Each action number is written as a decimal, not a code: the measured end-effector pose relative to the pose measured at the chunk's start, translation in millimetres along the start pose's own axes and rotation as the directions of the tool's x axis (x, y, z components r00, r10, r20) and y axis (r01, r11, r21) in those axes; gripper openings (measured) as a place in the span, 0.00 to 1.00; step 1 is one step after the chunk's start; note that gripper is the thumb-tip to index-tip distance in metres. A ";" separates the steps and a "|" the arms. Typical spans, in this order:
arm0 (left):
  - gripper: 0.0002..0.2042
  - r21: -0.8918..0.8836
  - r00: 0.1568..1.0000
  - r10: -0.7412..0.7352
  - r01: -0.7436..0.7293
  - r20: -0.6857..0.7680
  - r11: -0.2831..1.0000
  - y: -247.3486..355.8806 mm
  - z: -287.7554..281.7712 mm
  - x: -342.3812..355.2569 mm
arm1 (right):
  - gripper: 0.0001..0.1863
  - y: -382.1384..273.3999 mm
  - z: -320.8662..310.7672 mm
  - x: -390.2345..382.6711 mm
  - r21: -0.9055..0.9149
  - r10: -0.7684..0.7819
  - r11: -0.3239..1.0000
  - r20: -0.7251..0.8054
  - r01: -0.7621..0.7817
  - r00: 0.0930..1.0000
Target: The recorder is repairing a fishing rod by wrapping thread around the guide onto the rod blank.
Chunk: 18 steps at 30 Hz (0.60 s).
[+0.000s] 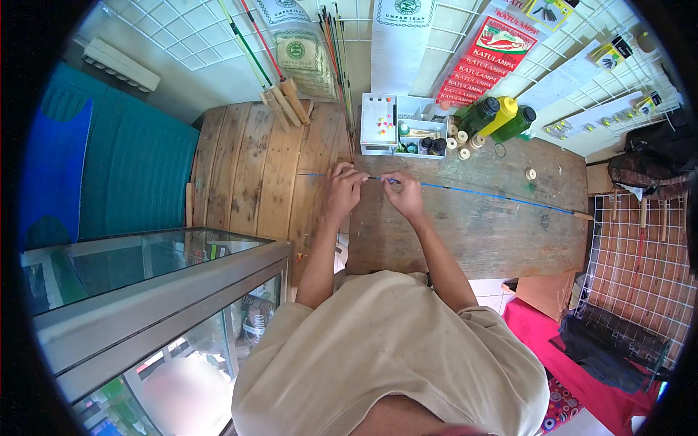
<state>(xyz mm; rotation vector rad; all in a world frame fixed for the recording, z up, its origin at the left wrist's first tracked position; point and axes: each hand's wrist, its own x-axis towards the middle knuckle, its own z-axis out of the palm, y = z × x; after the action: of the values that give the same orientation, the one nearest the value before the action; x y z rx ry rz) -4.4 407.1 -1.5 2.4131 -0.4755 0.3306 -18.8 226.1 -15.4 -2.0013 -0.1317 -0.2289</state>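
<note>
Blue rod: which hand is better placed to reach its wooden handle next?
The right hand, most likely: it pinches the blue rod on the side nearer the wooden handle. The left hand holds it farther off, toward the thin tip.

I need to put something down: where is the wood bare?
The table on the near side of the rod, right of the right hand; also the planks left of the left hand, between the handles and glass case. Crowded: the back, with box, bottles, spools.
</note>
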 end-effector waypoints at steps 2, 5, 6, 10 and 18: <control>0.06 -0.027 1.000 0.025 -0.025 -0.017 0.999 3.5 -0.1 1.5 | 0.05 -0.7 -0.1 1.0 -0.010 -0.025 1.000 -0.021 0.025 0.999; 0.07 -0.036 0.999 0.036 -0.037 -0.039 0.999 3.4 -0.7 2.2 | 0.05 -4.7 -2.3 1.8 -0.013 -0.107 0.994 -0.044 0.107 0.993; 0.07 -0.035 0.999 0.034 -0.035 -0.041 0.999 3.4 -1.0 1.2 | 0.05 -6.8 -3.3 1.5 -0.012 -0.113 0.994 -0.033 0.113 0.993; 0.06 -0.047 0.997 0.037 -0.040 -0.065 0.998 9.7 -3.9 4.9 | 0.05 -8.4 -7.0 4.0 0.003 -0.121 0.993 -0.006 0.121 0.993; 0.06 -0.039 0.998 0.038 -0.040 -0.055 0.998 13.7 -5.4 8.2 | 0.06 -6.3 -10.2 8.6 -0.008 -0.183 0.983 0.020 0.183 0.983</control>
<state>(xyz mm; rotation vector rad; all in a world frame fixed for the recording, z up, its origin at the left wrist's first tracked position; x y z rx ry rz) -3.3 398.6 13.0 2.3523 -0.5004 0.3986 -12.6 219.5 -3.7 -2.0022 -0.3284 -0.3289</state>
